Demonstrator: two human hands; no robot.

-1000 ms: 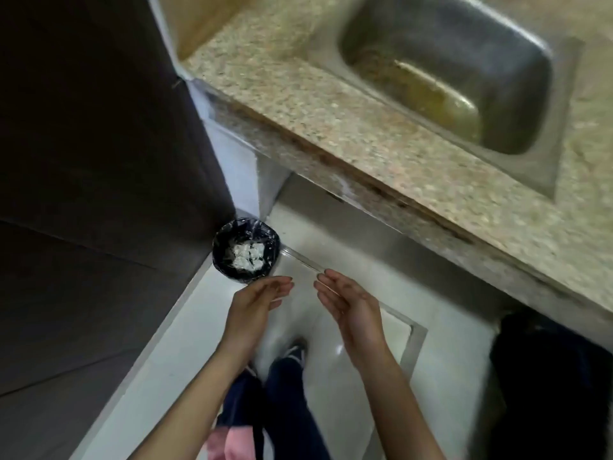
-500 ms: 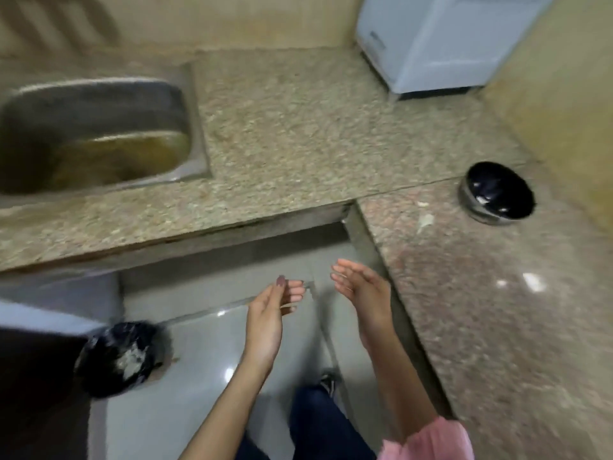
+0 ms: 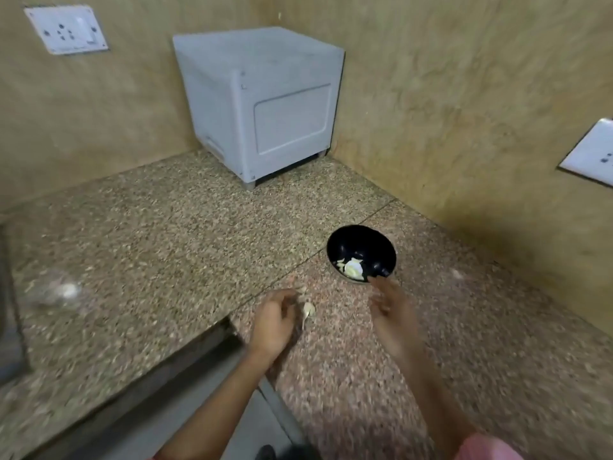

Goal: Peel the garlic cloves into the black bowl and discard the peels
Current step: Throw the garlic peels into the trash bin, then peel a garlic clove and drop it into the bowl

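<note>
Beside garlic clove [image 3: 309,308], left hand [image 3: 275,322] curled; contact unclear.

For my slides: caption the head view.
Left hand beside a pale garlic clove on the speckled granite counter; right hand by the round black bowl.

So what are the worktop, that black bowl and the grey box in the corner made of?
The worktop looks like polished granite: speckled tan and pinkish grain, with a soft glare patch. The black bowl is glossy, with small highlights inside; glazed ceramic or plastic, I cannot tell which. The grey box looks like matte moulded plastic: rounded edges, a recessed panel, no shine.
</note>
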